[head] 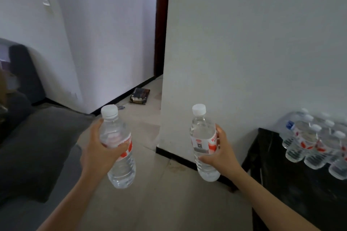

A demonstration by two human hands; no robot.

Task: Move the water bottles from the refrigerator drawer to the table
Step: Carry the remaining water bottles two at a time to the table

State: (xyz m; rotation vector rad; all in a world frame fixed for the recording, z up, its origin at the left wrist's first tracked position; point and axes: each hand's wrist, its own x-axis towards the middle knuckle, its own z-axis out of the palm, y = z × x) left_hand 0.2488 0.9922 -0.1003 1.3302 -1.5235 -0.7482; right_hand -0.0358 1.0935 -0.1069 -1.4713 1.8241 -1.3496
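Carrying two at once, one per hand. Gripping the left water bottle point(122, 170) in the left hand point(97, 148), fingers curled round the red-and-white label band. Gripping the right water bottle point(203, 137) in the right hand point(223, 154) the same way, at and just under the label. Holding both upright, white caps on top, out in front and well apart, probably to keep them from knocking together and to leave each free for its own set-down. Both clear, seemingly full.

No refrigerator drawer in view. Black table point(277, 184) low at right, against the white wall corner point(244, 43), bearing a cluster of water bottles point(315, 142), caps up, close-packed at its far end. Right water bottle near the table's left edge but not over it. Left water bottle well apart from it, over the pale floor point(169, 202) beside a grey sofa point(37, 146).

Judging the step as mid-carry, set-down not yet done. Reckoning the bare tabletop in front of the cluster the natural landing spot.

Flat dark object point(139, 95) on the floor by the doorway, too blurred to name.
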